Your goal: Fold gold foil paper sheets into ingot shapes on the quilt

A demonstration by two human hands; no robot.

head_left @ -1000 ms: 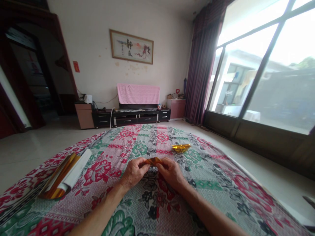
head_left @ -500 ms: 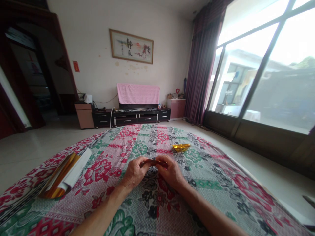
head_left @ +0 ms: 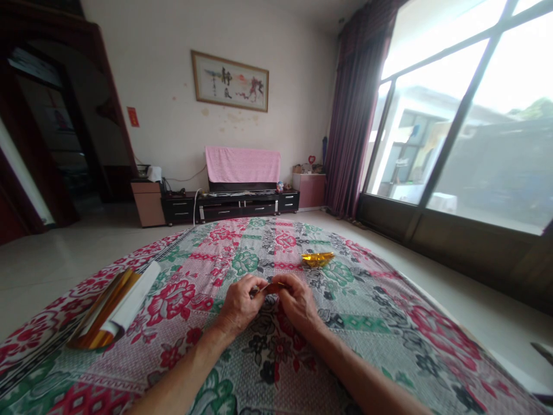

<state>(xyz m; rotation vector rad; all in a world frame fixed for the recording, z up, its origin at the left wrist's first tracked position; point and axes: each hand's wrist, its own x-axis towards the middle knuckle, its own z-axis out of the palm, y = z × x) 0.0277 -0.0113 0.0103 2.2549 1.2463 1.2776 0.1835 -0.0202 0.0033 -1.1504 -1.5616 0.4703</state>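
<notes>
A small strip of folded gold-brown foil paper [head_left: 272, 287] is stretched between my two hands, low over the patterned cloth. My left hand [head_left: 242, 301] pinches its left end, and my right hand [head_left: 297, 302] grips the other end, thumb and fingers pressed together. The fingers partly cover the strip. Beyond my right hand, a shiny gold folded foil piece [head_left: 318, 259] lies on the cloth. At the left rests a loosely curled stack of gold and white sheets [head_left: 110, 311].
The round table wears a floral cloth [head_left: 173, 300] in red, green and grey. Behind it stand a low black cabinet [head_left: 224, 213] and a screen under a pink cloth [head_left: 243, 165]. Large windows and a purple curtain [head_left: 349, 115] are at the right.
My fingers have shifted slightly on the strip, and its middle now shows more of its surface and bends a little differently. The foil piece and the stack have stayed put.
</notes>
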